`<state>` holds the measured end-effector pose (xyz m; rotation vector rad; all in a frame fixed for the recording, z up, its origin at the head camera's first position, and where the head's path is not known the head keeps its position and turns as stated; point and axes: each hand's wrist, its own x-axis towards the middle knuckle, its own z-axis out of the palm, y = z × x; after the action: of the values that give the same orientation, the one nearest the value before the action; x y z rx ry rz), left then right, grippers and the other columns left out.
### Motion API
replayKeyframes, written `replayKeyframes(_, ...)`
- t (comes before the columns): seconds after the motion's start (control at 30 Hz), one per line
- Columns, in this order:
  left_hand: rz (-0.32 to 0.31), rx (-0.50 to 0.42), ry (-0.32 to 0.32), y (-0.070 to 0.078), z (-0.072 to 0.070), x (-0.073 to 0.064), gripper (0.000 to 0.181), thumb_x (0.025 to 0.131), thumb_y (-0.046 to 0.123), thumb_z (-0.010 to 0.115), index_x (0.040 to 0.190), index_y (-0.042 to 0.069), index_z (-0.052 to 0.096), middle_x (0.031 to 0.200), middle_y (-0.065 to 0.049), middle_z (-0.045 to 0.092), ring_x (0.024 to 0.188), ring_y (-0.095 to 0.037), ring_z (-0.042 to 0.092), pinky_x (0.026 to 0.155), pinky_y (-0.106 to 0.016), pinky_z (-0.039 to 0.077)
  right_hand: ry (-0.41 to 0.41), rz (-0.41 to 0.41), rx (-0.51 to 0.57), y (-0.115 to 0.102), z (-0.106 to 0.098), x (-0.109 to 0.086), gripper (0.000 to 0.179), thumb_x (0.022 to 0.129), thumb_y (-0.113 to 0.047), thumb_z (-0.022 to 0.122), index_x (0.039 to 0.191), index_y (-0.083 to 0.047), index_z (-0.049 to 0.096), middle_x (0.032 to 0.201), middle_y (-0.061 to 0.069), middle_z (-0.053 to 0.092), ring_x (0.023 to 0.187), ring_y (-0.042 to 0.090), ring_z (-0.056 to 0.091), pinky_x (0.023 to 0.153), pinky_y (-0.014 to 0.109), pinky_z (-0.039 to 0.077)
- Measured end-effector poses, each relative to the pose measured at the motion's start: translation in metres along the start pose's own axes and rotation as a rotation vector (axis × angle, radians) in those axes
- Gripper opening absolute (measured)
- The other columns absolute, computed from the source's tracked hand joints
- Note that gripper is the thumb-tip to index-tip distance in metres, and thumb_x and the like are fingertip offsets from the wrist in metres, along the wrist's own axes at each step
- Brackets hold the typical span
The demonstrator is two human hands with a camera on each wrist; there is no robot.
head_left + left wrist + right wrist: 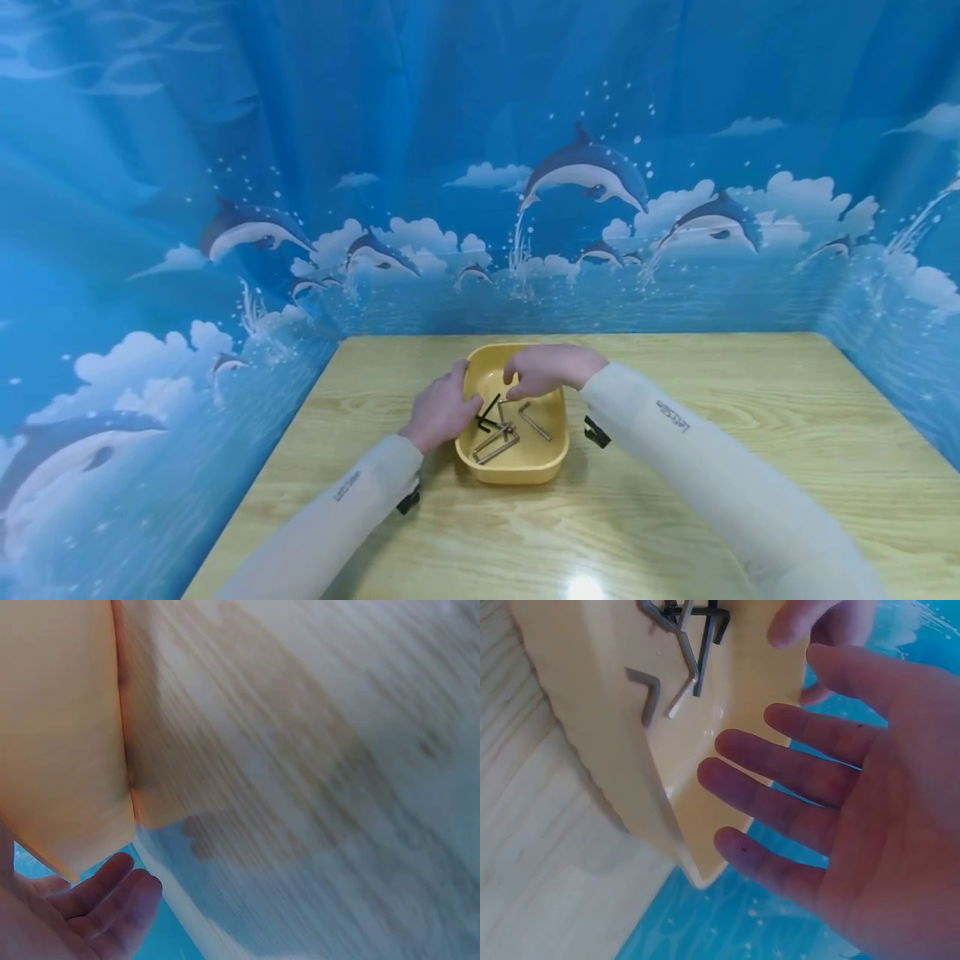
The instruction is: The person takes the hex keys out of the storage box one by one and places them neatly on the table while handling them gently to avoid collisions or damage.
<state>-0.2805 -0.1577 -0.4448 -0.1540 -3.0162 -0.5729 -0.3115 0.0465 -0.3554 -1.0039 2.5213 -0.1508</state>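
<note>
A yellow plastic bin (517, 475) stands on the table with several L-shaped hex keys lying on its floor. A bent silver hex key (535, 422) lies apart on the right; black hex keys (703, 656) and other silver ones cross in a pile. My left hand (438, 412) grips the bin's left rim, thumb over the inside and fingers along the outer wall (67, 735). Over the far part of the bin, my right hand (551, 369) hovers with its fingers spread and nothing in them, as the right wrist view shows.
A light wood-grain table (705, 450) extends around the bin. Blue curtains with dolphins and clouds (465, 250) hang along its back and sides. Each forearm wears a pale sleeve, with a small black device (597, 432) under the right wrist.
</note>
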Motion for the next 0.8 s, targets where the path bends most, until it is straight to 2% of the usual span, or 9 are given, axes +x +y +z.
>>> replayKeyframes(0.13, 0.002, -0.001, -0.001, 0.000, 0.000, 0.000, 0.069, 0.095, 0.037, 0.061, 0.154, 0.011, 0.035, 0.132, -0.018, 0.064, 0.112, -0.034, 0.066, 0.090, -0.051, 0.055, -0.021, -0.022, -0.048, -0.004, 0.006, 0.013, 0.041, 0.098, -0.033, 0.065, 0.133, -0.011, 0.066, 0.133, 0.008, 0.066, 0.117, 0.023, 0.064, 0.100, 0.041, 0.052)
replayKeyframes(0.4, 0.005, -0.002, 0.000, -0.001, 0.001, 0.002, 0.071, 0.094, 0.037, 0.060, 0.155, 0.011, 0.034, 0.128, -0.018, 0.066, 0.103, -0.031, 0.068, 0.082, -0.048, 0.057, -0.108, -0.006, -0.129, -0.020, 0.009, 0.030, 0.031, 0.092, -0.030, 0.070, 0.122, -0.021, 0.073, 0.126, -0.003, 0.069, 0.114, 0.016, 0.063, 0.098, 0.035, 0.052)
replayKeyframes(0.57, 0.000, 0.011, 0.008, 0.000, 0.000, 0.002, 0.069, 0.094, 0.036, 0.059, 0.154, 0.012, 0.035, 0.127, -0.018, 0.067, 0.106, -0.033, 0.068, 0.083, -0.050, 0.057, -0.166, -0.007, -0.149, -0.026, 0.006, 0.039, 0.020, 0.090, -0.024, 0.069, 0.108, -0.023, 0.077, 0.102, -0.009, 0.071, 0.089, 0.008, 0.063, 0.078, 0.028, 0.053)
replayKeyframes(0.7, -0.008, 0.012, -0.007, 0.002, -0.001, 0.000, 0.069, 0.095, 0.032, 0.058, 0.155, 0.012, 0.033, 0.128, -0.018, 0.066, 0.107, -0.034, 0.068, 0.085, -0.051, 0.057, -0.247, -0.030, -0.115, -0.028, 0.008, 0.046, 0.008, 0.089, -0.017, 0.068, 0.088, -0.017, 0.076, 0.077, -0.004, 0.065, 0.065, 0.008, 0.053, 0.060, 0.024, 0.044)
replayKeyframes(0.8, -0.006, 0.010, -0.012, 0.003, -0.002, -0.001, 0.068, 0.095, 0.030, 0.059, 0.155, 0.011, 0.033, 0.124, -0.019, 0.067, 0.102, -0.033, 0.068, 0.082, -0.051, 0.057, -0.286, -0.032, -0.092, -0.027, 0.011, 0.051, 0.013, 0.087, -0.013, 0.069, 0.074, -0.016, 0.070, 0.065, -0.003, 0.056, 0.055, 0.007, 0.045, 0.053, 0.024, 0.037)
